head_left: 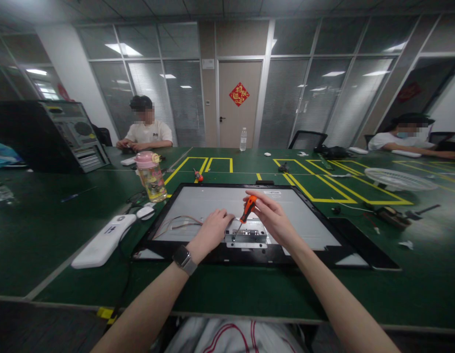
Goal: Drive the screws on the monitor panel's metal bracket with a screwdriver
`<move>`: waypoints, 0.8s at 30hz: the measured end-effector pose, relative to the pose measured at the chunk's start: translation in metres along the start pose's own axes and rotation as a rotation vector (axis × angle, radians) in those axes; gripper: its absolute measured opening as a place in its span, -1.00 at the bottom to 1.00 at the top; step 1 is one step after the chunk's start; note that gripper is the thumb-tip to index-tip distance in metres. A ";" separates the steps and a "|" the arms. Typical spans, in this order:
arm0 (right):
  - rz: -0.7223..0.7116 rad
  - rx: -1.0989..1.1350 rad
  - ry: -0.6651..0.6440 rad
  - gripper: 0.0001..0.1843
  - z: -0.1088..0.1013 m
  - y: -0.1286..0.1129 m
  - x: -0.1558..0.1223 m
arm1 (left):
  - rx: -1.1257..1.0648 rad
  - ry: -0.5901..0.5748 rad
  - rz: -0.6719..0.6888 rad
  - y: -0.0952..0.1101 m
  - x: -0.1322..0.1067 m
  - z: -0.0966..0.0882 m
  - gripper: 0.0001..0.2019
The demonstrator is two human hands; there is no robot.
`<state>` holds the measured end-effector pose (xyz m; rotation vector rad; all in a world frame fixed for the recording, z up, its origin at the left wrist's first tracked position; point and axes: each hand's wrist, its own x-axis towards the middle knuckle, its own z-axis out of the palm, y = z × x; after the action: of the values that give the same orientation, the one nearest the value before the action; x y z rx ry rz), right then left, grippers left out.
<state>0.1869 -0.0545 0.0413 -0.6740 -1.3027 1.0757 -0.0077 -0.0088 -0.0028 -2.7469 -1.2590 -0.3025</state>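
A monitor panel in a black frame lies back-up on the green table. A small metal circuit board cover sits at its near edge. My right hand grips an orange-handled screwdriver, its tip slanting down to the cover's left end. My left hand rests on the panel just left of the cover, fingers curled toward the screwdriver tip. A watch is on my left wrist. Thin coloured wires lie across the panel's left part.
A white plastic part and a pink-lidded bottle stand to the left, a computer case at far left. A fan grille and small tools lie right. Two people sit at the far side. A second screwdriver lies beyond the panel.
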 end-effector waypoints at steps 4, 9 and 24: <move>-0.066 -0.118 0.054 -0.70 -0.001 0.001 0.001 | -0.012 -0.017 -0.004 0.001 -0.002 -0.003 -0.49; -0.172 -0.217 0.146 -0.74 0.000 0.000 0.001 | -0.011 0.000 0.003 0.000 -0.002 -0.002 -0.51; -0.123 -0.162 0.062 -0.79 -0.007 0.007 0.001 | -0.006 -0.013 -0.005 -0.001 0.000 0.002 -0.49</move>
<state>0.1916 -0.0496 0.0344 -0.7323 -1.3694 0.8495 -0.0083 -0.0075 -0.0043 -2.7554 -1.2701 -0.2897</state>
